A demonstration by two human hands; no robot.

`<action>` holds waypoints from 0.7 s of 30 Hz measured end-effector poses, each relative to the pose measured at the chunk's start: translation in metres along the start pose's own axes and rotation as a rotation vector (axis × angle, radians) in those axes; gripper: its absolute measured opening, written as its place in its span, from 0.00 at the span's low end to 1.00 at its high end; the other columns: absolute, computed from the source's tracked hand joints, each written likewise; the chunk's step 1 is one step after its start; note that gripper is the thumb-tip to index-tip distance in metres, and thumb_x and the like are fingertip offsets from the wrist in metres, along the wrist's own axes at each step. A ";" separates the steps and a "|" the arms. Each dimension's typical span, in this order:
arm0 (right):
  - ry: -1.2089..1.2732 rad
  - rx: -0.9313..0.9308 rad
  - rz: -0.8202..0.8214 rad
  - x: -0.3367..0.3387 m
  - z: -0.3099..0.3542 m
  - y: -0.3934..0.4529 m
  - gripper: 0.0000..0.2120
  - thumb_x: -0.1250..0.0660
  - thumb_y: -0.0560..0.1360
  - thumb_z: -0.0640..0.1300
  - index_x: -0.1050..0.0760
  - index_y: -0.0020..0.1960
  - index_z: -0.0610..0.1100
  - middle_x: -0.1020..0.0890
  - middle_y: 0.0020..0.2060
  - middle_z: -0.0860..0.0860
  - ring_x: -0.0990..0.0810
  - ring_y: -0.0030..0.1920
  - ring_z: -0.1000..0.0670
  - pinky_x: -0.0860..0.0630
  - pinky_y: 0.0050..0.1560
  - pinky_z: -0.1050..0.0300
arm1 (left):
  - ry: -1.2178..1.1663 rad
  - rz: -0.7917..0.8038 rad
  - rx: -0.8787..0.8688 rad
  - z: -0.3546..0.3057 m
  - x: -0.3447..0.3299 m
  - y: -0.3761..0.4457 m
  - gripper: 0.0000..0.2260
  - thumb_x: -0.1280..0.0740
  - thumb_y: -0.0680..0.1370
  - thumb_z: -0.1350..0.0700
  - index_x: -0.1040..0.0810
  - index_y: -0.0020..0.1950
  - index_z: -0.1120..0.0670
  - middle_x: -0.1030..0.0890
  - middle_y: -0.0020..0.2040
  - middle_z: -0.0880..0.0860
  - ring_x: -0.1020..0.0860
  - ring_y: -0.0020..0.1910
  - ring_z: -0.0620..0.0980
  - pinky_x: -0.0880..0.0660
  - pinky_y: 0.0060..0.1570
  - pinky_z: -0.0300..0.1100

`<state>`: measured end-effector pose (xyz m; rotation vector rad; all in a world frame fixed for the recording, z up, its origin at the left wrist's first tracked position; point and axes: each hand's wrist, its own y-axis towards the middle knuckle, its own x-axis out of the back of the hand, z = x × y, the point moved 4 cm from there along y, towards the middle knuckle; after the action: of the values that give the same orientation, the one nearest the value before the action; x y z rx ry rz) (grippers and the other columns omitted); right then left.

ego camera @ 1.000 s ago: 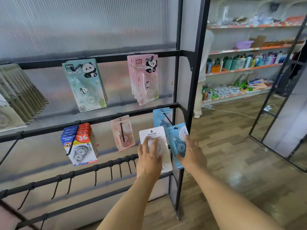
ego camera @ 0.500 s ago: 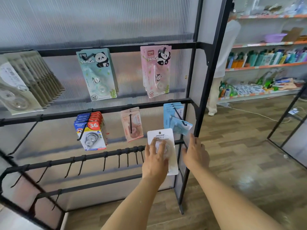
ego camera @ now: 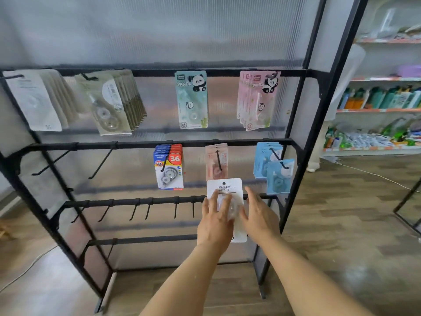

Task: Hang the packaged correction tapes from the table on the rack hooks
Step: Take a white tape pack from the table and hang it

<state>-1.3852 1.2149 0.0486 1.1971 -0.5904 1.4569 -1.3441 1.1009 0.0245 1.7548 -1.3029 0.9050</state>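
Left hand [ego camera: 216,221] grips the white correction tape pack [ego camera: 227,190] against the rack's [ego camera: 293,179] third rail, right end. Right hand [ego camera: 258,215] hovers just beside it, fingers spread, holding nothing; blue packs [ego camera: 276,176] hang on the hook above

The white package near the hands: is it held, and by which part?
The left hand holds the white package by its lower middle, fingers over the clear blister. The right hand holds nothing.
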 end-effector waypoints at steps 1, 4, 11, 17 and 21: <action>0.004 0.010 0.002 -0.001 0.016 -0.007 0.28 0.42 0.81 0.54 0.46 0.76 0.48 0.30 0.70 0.51 0.23 0.61 0.48 0.26 0.49 0.56 | 0.004 -0.010 0.016 0.012 0.010 -0.009 0.29 0.39 0.81 0.55 0.48 0.78 0.43 0.55 0.79 0.47 0.54 0.78 0.55 0.26 0.63 0.50; 0.038 0.080 0.007 -0.009 0.067 -0.028 0.29 0.41 0.80 0.55 0.46 0.77 0.49 0.29 0.70 0.51 0.23 0.61 0.48 0.25 0.52 0.53 | 0.031 -0.033 0.041 0.050 0.040 -0.036 0.29 0.38 0.81 0.55 0.49 0.78 0.43 0.56 0.79 0.47 0.55 0.78 0.55 0.24 0.61 0.51; 0.065 0.191 0.066 -0.031 0.202 -0.068 0.30 0.41 0.80 0.55 0.48 0.77 0.49 0.34 0.73 0.51 0.26 0.65 0.46 0.28 0.52 0.56 | 0.093 -0.101 0.077 0.135 0.120 -0.101 0.29 0.39 0.81 0.56 0.48 0.78 0.43 0.55 0.78 0.45 0.53 0.77 0.54 0.23 0.57 0.48; 0.159 0.256 0.054 -0.043 0.285 -0.068 0.27 0.41 0.81 0.52 0.47 0.76 0.48 0.33 0.72 0.50 0.24 0.61 0.45 0.29 0.47 0.55 | 0.105 -0.182 0.132 0.190 0.180 -0.115 0.27 0.41 0.82 0.55 0.48 0.79 0.43 0.55 0.79 0.45 0.54 0.78 0.54 0.25 0.61 0.49; 0.215 0.333 0.013 -0.045 0.330 -0.053 0.26 0.43 0.82 0.53 0.46 0.76 0.49 0.32 0.71 0.51 0.25 0.63 0.48 0.26 0.50 0.55 | 0.115 -0.256 0.153 0.217 0.214 -0.107 0.28 0.42 0.83 0.53 0.51 0.79 0.44 0.55 0.79 0.46 0.54 0.78 0.54 0.29 0.66 0.47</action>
<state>-1.2263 0.9249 0.1155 1.2682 -0.2129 1.7147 -1.1696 0.8379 0.0932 1.9048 -0.9302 0.9620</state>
